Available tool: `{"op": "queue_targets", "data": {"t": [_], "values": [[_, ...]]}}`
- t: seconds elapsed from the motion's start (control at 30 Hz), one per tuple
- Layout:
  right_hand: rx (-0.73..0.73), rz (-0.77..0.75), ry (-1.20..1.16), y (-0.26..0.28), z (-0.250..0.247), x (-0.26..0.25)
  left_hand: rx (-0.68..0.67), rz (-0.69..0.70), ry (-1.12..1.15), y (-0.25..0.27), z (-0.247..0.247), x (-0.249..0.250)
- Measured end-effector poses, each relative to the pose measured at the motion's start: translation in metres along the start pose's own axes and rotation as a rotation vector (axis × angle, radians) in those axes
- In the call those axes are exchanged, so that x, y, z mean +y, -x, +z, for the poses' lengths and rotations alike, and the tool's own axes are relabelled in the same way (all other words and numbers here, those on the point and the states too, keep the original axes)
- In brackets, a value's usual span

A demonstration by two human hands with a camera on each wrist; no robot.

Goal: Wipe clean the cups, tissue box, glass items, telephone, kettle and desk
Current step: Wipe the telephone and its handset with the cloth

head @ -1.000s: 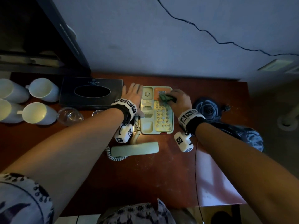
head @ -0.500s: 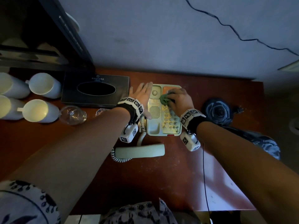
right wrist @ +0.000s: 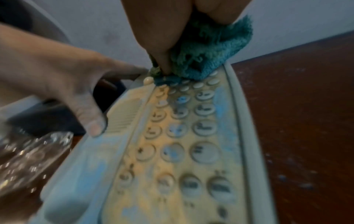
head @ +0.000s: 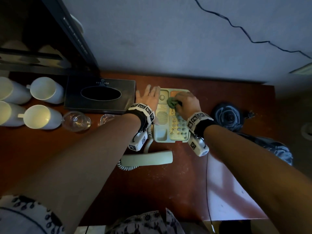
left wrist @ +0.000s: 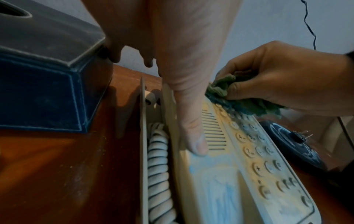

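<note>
A dusty cream telephone base (head: 170, 130) (left wrist: 226, 174) (right wrist: 172, 151) sits at the back of the red-brown desk (head: 160, 191). Its handset (head: 146, 158) lies off the cradle in front, joined by a coiled cord (left wrist: 159, 159). My left hand (head: 148, 98) (left wrist: 182, 75) lies flat with straight fingers on the base's left side, thumb (left wrist: 195, 136) beside the speaker grille. My right hand (head: 187, 102) (left wrist: 277, 78) grips a bunched green cloth (head: 171, 102) (left wrist: 239, 103) (right wrist: 206, 51) and presses it on the top of the keypad.
A dark tissue box (head: 99, 95) stands left of the phone. Several white cups (head: 43, 115) lie on their sides at far left, beside a clear glass (head: 76, 121). A dark kettle base (head: 228, 117) sits right of the phone. The wall (head: 168, 39) closes the back.
The right hand has slid the cloth left and a little toward me across the upper keypad. The left hand stays flat on the base. My head has shifted, so the scene sits further right.
</note>
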State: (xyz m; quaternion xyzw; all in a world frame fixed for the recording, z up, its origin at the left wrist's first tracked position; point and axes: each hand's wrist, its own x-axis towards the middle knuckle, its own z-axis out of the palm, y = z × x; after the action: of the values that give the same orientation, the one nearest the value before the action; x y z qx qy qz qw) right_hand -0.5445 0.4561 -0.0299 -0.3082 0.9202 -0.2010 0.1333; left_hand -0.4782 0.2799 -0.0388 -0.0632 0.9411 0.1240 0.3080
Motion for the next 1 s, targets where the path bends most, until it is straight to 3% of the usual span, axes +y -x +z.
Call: {"op": "queue_targets", "data": {"t": [0.13, 0.3, 0.47, 0.6, 0.87, 1.0], "values": [[-0.046, -0.032, 0.031, -0.005, -0.002, 0.003, -0.001, -0.018, 0.005, 0.0, -0.001, 0.003], [0.104, 0.159, 0.022, -0.024, 0.001, 0.012, -0.003, -0.038, -0.011, 0.0, 0.001, 0.004], [0.206, 0.234, 0.011, -0.011, 0.0, 0.018, 0.008, -0.104, -0.019, -0.001, 0.0, 0.013], [0.142, 0.193, 0.061, 0.002, -0.003, 0.013, -0.02, -0.107, -0.017, -0.002, -0.001, 0.013], [0.074, -0.054, 0.061, 0.005, 0.013, -0.002, -0.034, -0.096, 0.0, -0.004, -0.001, 0.012], [0.172, 0.039, 0.097, -0.01, 0.0, 0.011, 0.022, -0.109, 0.023, -0.004, 0.0, 0.013]]}}
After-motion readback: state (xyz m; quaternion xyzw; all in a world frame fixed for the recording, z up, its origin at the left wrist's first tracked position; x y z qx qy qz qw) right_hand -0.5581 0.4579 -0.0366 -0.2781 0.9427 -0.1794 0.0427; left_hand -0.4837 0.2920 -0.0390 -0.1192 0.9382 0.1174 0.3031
